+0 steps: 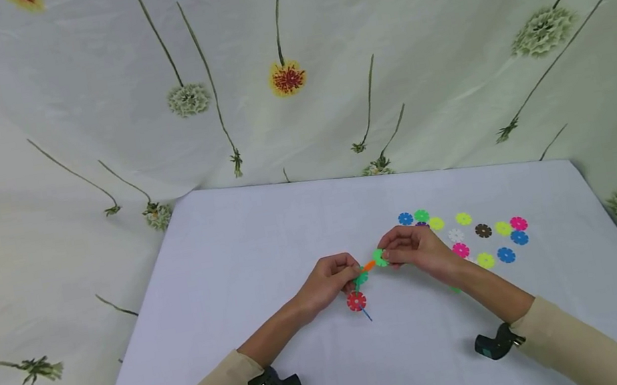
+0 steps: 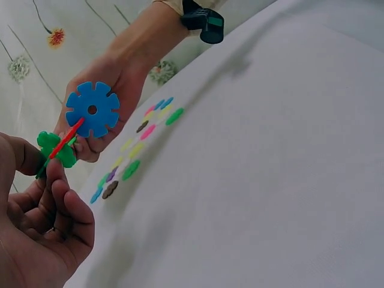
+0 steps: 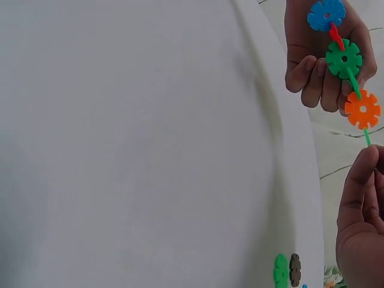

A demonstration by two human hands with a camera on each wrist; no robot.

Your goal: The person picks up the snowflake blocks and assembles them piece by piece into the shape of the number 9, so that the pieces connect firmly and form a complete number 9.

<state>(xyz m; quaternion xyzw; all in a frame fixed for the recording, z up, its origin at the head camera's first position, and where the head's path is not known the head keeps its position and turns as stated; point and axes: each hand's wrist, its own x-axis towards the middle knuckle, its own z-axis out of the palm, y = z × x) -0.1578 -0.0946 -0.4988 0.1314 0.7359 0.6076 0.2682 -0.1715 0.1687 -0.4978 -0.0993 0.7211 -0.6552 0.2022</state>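
While your left hand and right hand pinch the joined notched-disc chain, loose notched discs lie unattached.

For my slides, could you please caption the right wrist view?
Right hand pinching the light green end of a notched-disc chain held by the left hand.

Blue disc, flower-patterned cloth

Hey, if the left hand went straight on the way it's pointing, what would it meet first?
Probably the orange disc, just past the green discs the left hand holds, then the light green disc in the right hand. Depth is hard to judge here.
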